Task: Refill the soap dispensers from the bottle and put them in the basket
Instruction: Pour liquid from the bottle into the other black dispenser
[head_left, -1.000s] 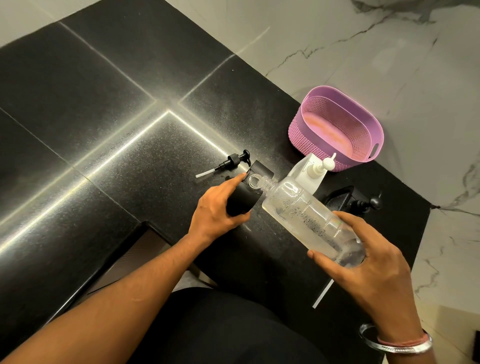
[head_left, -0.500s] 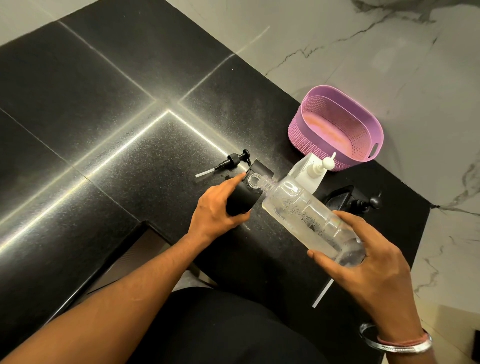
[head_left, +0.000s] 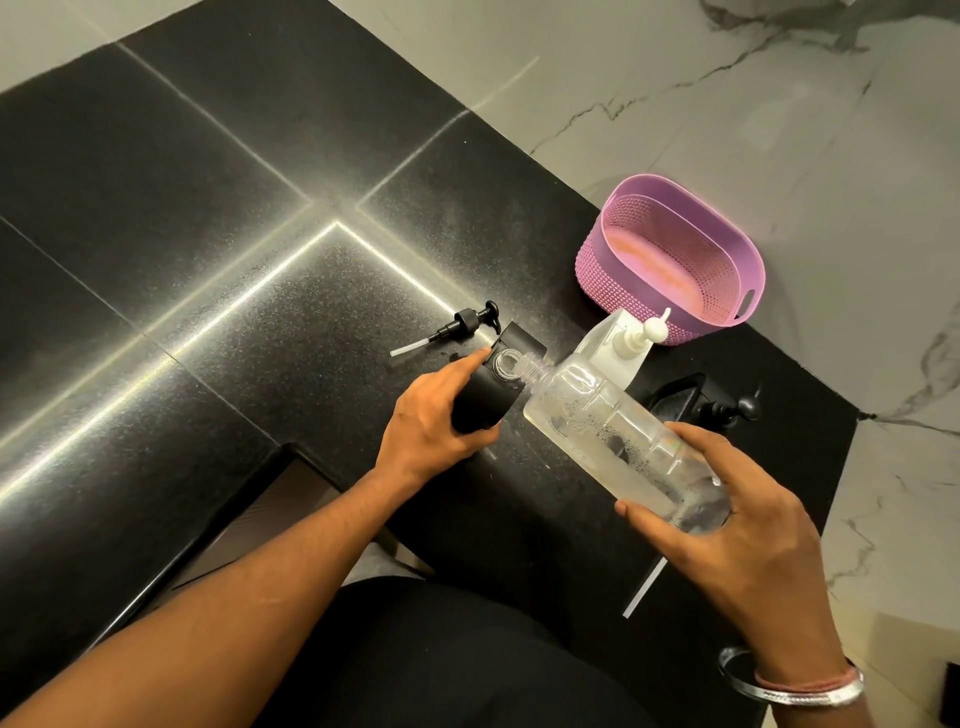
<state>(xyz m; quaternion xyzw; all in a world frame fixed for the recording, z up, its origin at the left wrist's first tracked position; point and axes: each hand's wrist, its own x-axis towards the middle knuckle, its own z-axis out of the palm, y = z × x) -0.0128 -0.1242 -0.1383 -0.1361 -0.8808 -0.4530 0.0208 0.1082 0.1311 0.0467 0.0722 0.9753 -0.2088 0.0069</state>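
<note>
Left hand (head_left: 434, 426) wraps a black dispenser (head_left: 491, 387) at frame centre, open mouth up, standing on the black bench (head_left: 208, 260). Right hand (head_left: 737, 525) grips the base of a clear bottle (head_left: 613, 431), tilted with its neck at the dispenser's mouth, liquid and bubbles inside. Loose black pump (head_left: 467, 325) lies upper left of the dispenser. White dispenser (head_left: 623, 343) stands just beside the pink basket (head_left: 670, 260), upper right. Another black dispenser (head_left: 675, 402) lies behind the bottle.

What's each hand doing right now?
Left hand: closed around the black dispenser, steadying it.
Right hand: gripping the clear bottle, tipped toward the dispenser's opening.
</note>
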